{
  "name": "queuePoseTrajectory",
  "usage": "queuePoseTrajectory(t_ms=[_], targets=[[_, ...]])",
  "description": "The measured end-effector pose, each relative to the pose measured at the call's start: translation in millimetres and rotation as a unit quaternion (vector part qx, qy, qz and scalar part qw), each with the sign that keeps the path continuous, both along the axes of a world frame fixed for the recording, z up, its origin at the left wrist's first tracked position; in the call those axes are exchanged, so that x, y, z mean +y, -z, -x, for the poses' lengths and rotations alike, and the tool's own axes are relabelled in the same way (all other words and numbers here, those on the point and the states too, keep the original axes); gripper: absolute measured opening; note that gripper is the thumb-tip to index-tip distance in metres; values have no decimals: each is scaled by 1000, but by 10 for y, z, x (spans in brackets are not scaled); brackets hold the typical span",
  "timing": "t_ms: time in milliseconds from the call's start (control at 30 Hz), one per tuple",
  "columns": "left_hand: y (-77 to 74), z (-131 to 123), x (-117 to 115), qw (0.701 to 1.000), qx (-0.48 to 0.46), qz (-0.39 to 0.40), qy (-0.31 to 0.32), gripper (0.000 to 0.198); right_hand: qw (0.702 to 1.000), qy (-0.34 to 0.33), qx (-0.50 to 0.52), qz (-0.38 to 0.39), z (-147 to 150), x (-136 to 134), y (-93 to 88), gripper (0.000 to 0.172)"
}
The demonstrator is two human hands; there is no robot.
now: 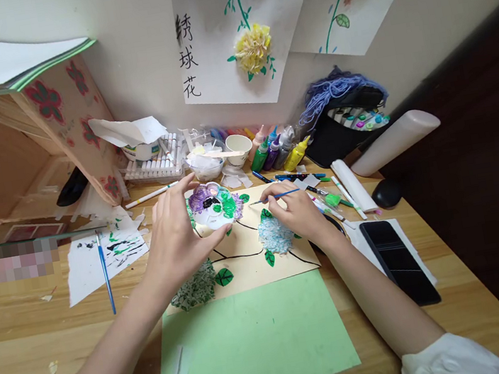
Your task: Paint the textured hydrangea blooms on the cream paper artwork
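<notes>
My left hand (175,228) grips a small round paint palette (214,219) by its edge, with purple, green and black paint in its wells. Between the fingers of my right hand (294,208) is a thin blue paintbrush (275,197), its tip pointing left, near the palette. Under both hands lies a cream sheet (245,274) with black stems, green leaves (224,277) and raised flower heads. A light blue flower (275,234) sits below my right hand, a dark green one (197,287) below my left. The palette partly hides a purple flower (238,207).
Green paper (257,345) lies in front. A second brush (105,275) rests by a paint-stained sheet (121,250) at left. Behind stand paint bottles (275,151), a paper cup (239,147) and a marker box (154,164). A black phone-like slab (398,261) is at right.
</notes>
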State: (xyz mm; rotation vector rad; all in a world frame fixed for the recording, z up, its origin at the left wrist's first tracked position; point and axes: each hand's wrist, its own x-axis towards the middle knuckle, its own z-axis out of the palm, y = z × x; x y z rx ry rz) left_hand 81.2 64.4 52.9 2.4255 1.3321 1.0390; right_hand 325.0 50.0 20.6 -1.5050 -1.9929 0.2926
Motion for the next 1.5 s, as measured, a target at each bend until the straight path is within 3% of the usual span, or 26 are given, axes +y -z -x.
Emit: queuePoseTrajectory(t_ms=[333,500,600,867,1133,1233,1333,1500], targets=[[32,-15,-13,1000,1,9,14,80,1000,-5,18,-8,4,-24,-50,17],[83,-57,-47,999,23,18,34,79,977,52,164,-125,56,-163,-260,23],[98,-86,-79,998,24,29,57,76,960,34,227,-162,113,-241,-348,26],[84,-123,-134,995,35,43,85,76,986,-33,144,-79,174,-286,-375,27],[71,-122,-142,995,38,43,86,75,984,-46,153,-82,176,-290,-382,25],[74,-116,-130,995,43,38,86,74,977,-18,180,-113,166,-300,-383,27],[71,-93,-105,996,47,23,71,74,965,52,210,-149,116,-270,-370,27],[52,-48,-54,998,46,8,40,76,994,69,76,-44,32,-120,-242,18]])
